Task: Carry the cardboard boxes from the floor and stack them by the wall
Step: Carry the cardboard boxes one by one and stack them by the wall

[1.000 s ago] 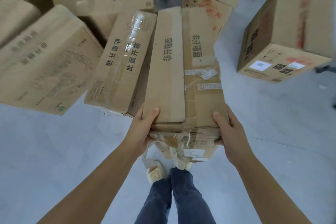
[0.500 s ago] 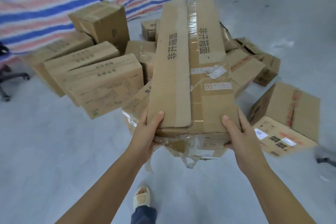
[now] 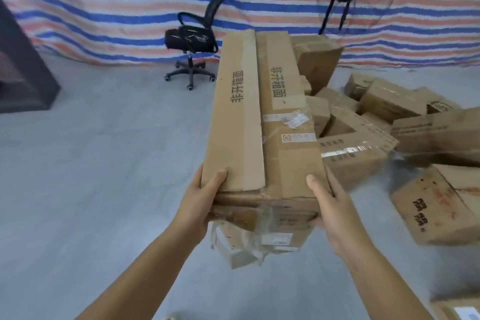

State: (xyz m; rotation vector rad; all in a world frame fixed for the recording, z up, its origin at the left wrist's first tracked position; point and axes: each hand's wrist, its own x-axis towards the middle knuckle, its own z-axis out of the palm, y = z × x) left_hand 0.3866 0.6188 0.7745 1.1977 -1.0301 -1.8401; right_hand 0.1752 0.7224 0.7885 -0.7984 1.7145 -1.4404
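Carry step in hand: long cardboard box (image 3: 262,122) is up off the floor, centre, near end held by both hands. Left hand (image 3: 201,202) & right hand (image 3: 330,205) clamp its near corners, thumbs on top. Loose pile of boxes (image 3: 405,122) lies right. Next, I'd say: walk it to the striped wall (image 3: 130,8), far side, & set it down flat.

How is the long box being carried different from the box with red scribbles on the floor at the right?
The long box is narrow, lifted in both hands, with torn tape hanging from its near end. The red-marked box is squatter, lies tilted on the floor, and bears red scrawl besides black print. Both are brown cardboard with black printed characters.
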